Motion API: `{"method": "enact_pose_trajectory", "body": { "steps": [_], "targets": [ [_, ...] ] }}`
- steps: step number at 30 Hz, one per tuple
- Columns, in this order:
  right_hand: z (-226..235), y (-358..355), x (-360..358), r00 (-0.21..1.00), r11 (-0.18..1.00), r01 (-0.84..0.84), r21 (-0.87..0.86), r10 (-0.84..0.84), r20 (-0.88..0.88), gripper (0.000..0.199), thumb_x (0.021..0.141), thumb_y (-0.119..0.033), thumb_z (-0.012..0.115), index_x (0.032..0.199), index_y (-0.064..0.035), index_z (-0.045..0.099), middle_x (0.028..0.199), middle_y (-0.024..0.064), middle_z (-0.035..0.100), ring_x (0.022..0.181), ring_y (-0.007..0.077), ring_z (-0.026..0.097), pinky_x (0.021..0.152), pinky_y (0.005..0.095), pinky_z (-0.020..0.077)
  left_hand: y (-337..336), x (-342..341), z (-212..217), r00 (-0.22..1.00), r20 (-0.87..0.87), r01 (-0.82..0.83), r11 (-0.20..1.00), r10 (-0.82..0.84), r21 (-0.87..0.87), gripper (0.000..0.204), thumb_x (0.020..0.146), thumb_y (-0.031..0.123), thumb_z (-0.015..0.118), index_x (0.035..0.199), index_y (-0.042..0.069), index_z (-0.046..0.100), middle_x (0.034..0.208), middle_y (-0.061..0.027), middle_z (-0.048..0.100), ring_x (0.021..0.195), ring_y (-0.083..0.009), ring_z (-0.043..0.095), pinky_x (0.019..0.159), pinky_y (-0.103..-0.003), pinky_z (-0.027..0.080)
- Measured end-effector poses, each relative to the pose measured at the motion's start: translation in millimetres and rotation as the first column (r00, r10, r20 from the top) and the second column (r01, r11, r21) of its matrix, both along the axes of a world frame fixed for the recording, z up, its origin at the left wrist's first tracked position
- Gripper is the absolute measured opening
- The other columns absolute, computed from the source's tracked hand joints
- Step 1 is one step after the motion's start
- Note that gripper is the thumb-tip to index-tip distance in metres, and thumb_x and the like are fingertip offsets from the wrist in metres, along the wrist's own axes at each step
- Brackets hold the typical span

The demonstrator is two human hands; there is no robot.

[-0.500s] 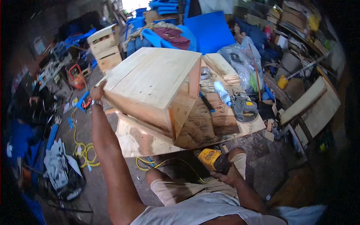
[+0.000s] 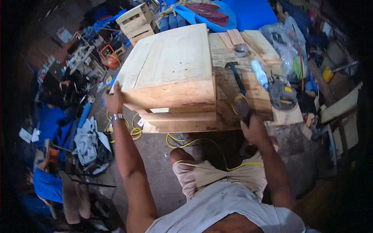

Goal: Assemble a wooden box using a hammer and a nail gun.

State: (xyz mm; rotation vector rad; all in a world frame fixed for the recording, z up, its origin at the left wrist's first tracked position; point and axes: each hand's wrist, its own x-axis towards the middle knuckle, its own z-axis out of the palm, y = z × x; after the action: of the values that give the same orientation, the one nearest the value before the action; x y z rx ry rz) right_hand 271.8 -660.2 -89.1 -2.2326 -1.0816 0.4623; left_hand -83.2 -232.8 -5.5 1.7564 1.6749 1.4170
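Observation:
A wooden box of pale planks stands on the work table, its slatted side facing me. My left hand grips the box at its near left corner, a metal watch on the wrist. In my right hand is a yellow-and-black power tool, held beside the box's right side over the table. The tool is partly blurred, and its exact kind does not show. Beyond it lies a hammer with a blue-and-black handle.
On the table rest a clear bottle, a grey power tool, a round metal dish and loose boards. A yellow hose or cord loops across the floor. Slatted wooden pieces stand behind, left.
The box has turned and tipped down, so its slatted side now faces me. My right hand has raised the power tool from near my knee to the table. The view has shifted.

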Motion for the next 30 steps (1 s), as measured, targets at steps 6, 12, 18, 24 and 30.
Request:
{"method": "enact_pose_trajectory", "body": {
  "steps": [6,12,18,24,30],
  "targets": [
    [-116.9,46.1,81.2,0.842,0.986,-0.156,-0.051,0.160,0.515,0.065,0.081,-0.015,0.065,0.140,-0.0006,0.043,0.121,0.0264,0.058,0.109,0.0479,0.059,0.093,0.0523,0.0488,-107.0,52.6,47.8,0.959,-0.164,0.277,0.889,-0.231,0.364,0.071,0.094,0.046,0.065,0.137,-0.008,0.047,0.137,-0.0276,0.054,0.126,-0.0360,0.053,0.109,-0.043,0.037],
    [-113.9,84.6,70.6,0.975,0.983,0.030,-0.182,0.012,0.223,0.070,0.084,-0.024,0.069,0.146,-0.0090,0.040,0.123,0.0220,0.056,0.109,0.0400,0.059,0.093,0.0488,0.0496,-184.7,141.6,40.5,0.733,-0.476,0.660,0.678,-0.486,0.323,0.052,0.097,0.027,0.062,0.134,-0.007,0.050,0.141,-0.0238,0.052,0.135,-0.0337,0.047,0.114,-0.042,0.033],
    [-88.7,101.1,68.7,0.927,0.862,-0.224,0.455,0.044,0.373,0.047,0.098,-0.036,0.055,0.136,-0.0065,0.055,0.121,0.0205,0.061,0.115,0.0370,0.058,0.096,0.0469,0.0486,-196.5,196.8,11.5,0.667,-0.664,0.689,0.618,-0.337,0.379,0.058,0.093,0.039,0.065,0.133,-0.001,0.052,0.142,-0.0210,0.052,0.140,-0.0390,0.040,0.117,-0.052,0.025],
    [-29.8,161.0,57.0,0.628,0.721,-0.073,0.689,0.570,-0.529,0.063,0.102,-0.056,0.041,0.130,-0.0036,0.061,0.130,0.0127,0.062,0.120,0.0254,0.056,0.104,0.0396,0.0414,-225.4,228.6,0.9,0.717,-0.683,0.566,0.692,-0.143,0.449,0.087,0.076,0.059,0.076,0.134,-0.001,0.050,0.135,-0.0215,0.053,0.134,-0.0372,0.043,0.116,-0.056,0.018],
    [-30.7,183.7,47.7,0.527,0.665,-0.196,0.721,0.691,-0.495,0.064,0.101,-0.060,0.041,0.118,-0.0033,0.065,0.108,0.0142,0.068,0.098,0.0184,0.062,0.089,0.0350,0.0485,-224.8,251.0,-10.3,0.796,-0.602,0.466,0.699,-0.064,0.542,0.103,0.062,0.066,0.083,0.130,-0.003,0.049,0.125,-0.0196,0.054,0.116,-0.0382,0.048,0.104,-0.053,0.030]
  ]
}}
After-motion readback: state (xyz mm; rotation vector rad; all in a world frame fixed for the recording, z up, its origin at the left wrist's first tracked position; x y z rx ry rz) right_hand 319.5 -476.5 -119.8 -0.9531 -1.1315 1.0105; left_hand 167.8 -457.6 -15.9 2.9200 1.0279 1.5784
